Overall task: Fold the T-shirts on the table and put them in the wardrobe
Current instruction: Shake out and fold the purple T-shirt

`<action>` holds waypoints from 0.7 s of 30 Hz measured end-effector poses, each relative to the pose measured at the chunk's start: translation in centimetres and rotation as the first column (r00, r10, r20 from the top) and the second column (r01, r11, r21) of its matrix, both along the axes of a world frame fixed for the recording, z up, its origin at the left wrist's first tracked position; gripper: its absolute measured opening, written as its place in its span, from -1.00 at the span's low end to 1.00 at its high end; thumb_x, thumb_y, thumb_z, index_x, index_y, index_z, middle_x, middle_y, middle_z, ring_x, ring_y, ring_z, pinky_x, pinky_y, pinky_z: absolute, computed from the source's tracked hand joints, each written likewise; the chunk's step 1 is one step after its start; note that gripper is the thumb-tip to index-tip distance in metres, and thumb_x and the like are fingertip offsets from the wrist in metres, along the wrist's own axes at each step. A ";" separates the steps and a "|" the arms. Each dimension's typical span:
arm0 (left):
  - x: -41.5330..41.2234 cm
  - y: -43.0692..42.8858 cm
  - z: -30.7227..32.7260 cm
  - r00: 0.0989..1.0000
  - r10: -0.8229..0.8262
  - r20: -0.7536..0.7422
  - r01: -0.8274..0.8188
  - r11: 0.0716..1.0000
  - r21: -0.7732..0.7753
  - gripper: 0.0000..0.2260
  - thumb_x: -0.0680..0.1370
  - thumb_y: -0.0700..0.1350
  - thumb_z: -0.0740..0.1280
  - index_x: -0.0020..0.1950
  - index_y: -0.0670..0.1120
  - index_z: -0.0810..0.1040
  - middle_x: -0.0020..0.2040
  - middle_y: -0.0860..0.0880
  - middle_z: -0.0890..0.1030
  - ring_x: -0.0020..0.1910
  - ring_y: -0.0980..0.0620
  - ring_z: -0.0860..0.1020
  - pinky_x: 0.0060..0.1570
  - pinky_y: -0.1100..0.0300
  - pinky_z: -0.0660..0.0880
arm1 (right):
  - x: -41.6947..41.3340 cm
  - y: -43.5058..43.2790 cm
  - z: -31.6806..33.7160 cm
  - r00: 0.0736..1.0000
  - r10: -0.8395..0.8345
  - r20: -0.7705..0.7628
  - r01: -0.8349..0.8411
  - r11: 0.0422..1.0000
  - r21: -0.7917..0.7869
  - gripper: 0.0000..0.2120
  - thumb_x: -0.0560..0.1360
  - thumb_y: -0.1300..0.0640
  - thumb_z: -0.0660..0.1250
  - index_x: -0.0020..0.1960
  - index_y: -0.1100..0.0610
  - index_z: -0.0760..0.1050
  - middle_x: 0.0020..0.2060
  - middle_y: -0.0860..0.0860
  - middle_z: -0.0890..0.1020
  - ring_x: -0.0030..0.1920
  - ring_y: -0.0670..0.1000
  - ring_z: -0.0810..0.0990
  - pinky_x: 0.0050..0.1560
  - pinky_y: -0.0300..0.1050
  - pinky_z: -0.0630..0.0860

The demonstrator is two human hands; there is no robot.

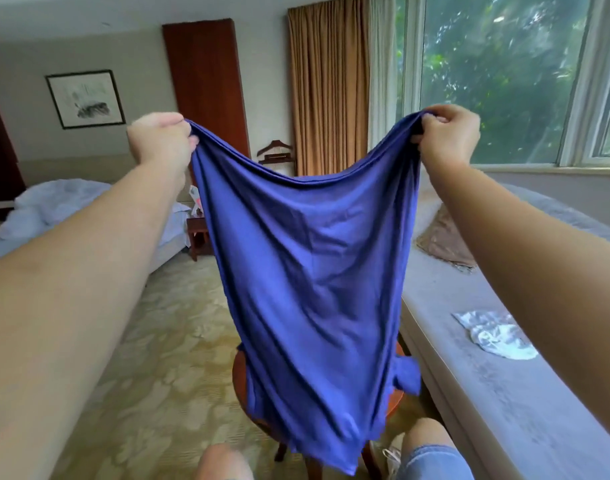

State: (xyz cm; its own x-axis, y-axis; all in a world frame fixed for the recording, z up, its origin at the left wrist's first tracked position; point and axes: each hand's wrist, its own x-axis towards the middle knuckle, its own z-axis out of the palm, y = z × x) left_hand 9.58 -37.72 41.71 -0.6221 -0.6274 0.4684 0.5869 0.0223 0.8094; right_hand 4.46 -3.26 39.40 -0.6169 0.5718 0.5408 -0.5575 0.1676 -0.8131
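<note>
A blue T-shirt (307,271) hangs in the air in front of me, spread between both hands. My left hand (161,140) grips its upper left corner and my right hand (449,133) grips its upper right corner, both with fingers curled round bunched cloth. The cloth sags in the middle between them. Its lower end drapes over a small round wooden table (241,379), most of which is hidden behind the shirt. A sleeve sticks out at the lower right.
A grey window bench (487,393) runs along the right, with a white patterned cloth (494,334) and a brown cushion (442,240) on it. A bed (36,216) stands at the left, a dark wooden panel (206,84) at the back. My knees show at the bottom.
</note>
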 end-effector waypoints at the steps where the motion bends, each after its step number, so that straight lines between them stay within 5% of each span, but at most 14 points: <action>1: -0.6 -0.3 0.0 1.000 0.019 0.002 -0.019 1.000 0.003 -0.78 0.53 -0.36 0.31 -0.18 -0.05 0.52 -0.24 -0.03 0.53 -0.36 0.12 0.54 -0.25 0.35 0.55 | -0.6 0.0 0.1 1.000 -0.016 0.007 0.016 1.000 0.007 -0.72 0.38 0.15 0.25 -0.42 -0.13 0.55 -0.44 -0.14 0.62 -0.24 0.03 0.70 0.01 0.08 0.62; 5: -4.0 -1.3 -1.3 0.997 0.063 0.053 -0.062 0.998 -0.020 -0.78 0.51 -0.37 0.31 -0.18 -0.05 0.53 -0.25 -0.02 0.53 -0.39 0.13 0.52 -0.28 0.34 0.55 | -4.0 0.4 -0.8 0.995 -0.061 0.079 0.057 0.997 0.043 -0.61 0.34 0.13 0.19 -0.46 -0.32 0.54 -0.41 -0.11 0.62 -0.17 0.11 0.69 0.01 0.09 0.62; 9: -9.4 -2.9 -4.8 0.966 0.091 0.241 -0.079 0.995 -0.060 -0.83 0.56 -0.30 0.29 0.11 -0.14 0.57 -0.16 -0.04 0.59 -0.46 0.24 0.55 -0.33 0.35 0.54 | -8.4 0.0 -3.5 0.952 -0.038 0.304 0.012 0.996 0.087 -0.73 0.38 0.25 0.24 -0.42 -0.02 0.52 -0.38 0.02 0.61 -0.22 0.17 0.69 -0.05 0.10 0.65; 13: -15.1 -4.2 -8.5 0.939 -0.027 0.342 -0.009 0.994 0.105 -0.73 0.64 -0.16 0.21 0.29 -0.24 0.52 0.17 -0.14 0.61 -0.11 0.02 0.60 -0.06 0.22 0.56 | -13.1 -2.1 -7.0 0.921 -0.035 0.388 -0.014 0.992 0.123 -0.81 0.40 0.24 0.26 -0.23 0.07 0.63 -0.23 0.08 0.67 -0.13 0.14 0.69 0.02 -0.01 0.63; 15: -17.7 -4.2 -8.3 0.882 0.130 0.453 -0.091 0.990 -0.109 -0.70 0.66 -0.08 0.21 0.20 -0.28 0.55 0.16 -0.19 0.59 0.09 -0.13 0.58 0.10 0.14 0.49 | -15.0 -3.8 -6.2 0.937 -0.042 0.347 -0.013 0.988 0.155 -0.77 0.48 0.23 0.25 -0.03 0.09 0.68 -0.11 0.08 0.69 -0.02 0.07 0.66 0.08 -0.17 0.54; 16: -18.8 -4.3 -7.3 0.925 0.003 0.380 -0.031 0.997 0.069 -0.74 0.64 -0.12 0.25 0.19 -0.28 0.56 0.12 -0.14 0.60 0.09 -0.12 0.58 0.14 0.12 0.51 | -15.8 -4.6 -5.0 0.950 -0.042 0.311 -0.005 0.989 0.149 -0.75 0.51 0.23 0.23 0.02 0.11 0.67 -0.05 0.07 0.69 0.02 0.04 0.63 0.08 -0.22 0.50; 18: -19.7 -3.6 -4.7 0.972 -0.040 0.232 0.008 0.990 0.139 -0.88 0.56 -0.30 0.32 0.06 -0.19 0.61 -0.07 -0.03 0.61 -0.13 0.03 0.62 0.09 0.15 0.58 | -17.5 -6.0 -1.8 0.973 -0.016 0.230 -0.013 0.992 0.123 -0.75 0.55 0.23 0.22 0.07 0.12 0.66 -0.04 0.02 0.68 0.03 -0.03 0.60 0.01 -0.33 0.43; 21: -19.7 -2.9 -2.6 0.977 0.092 0.193 -0.100 0.994 0.033 -0.76 0.52 -0.38 0.28 -0.18 -0.06 0.55 -0.28 0.00 0.55 -0.48 0.23 0.56 -0.17 0.32 0.60 | -18.8 -7.2 0.5 0.983 0.000 0.182 -0.027 0.989 0.146 -0.75 0.56 0.24 0.22 0.10 0.12 0.64 -0.11 -0.03 0.62 -0.05 -0.09 0.53 -0.16 -0.45 0.30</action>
State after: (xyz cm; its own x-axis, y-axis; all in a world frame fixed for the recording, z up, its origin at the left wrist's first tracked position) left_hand -10.12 -40.59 39.07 -0.6337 -0.7051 0.3183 0.4180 0.0341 0.9078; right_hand -14.33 -10.41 39.87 -0.7194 0.4853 0.4969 -0.4062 0.2863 -0.8677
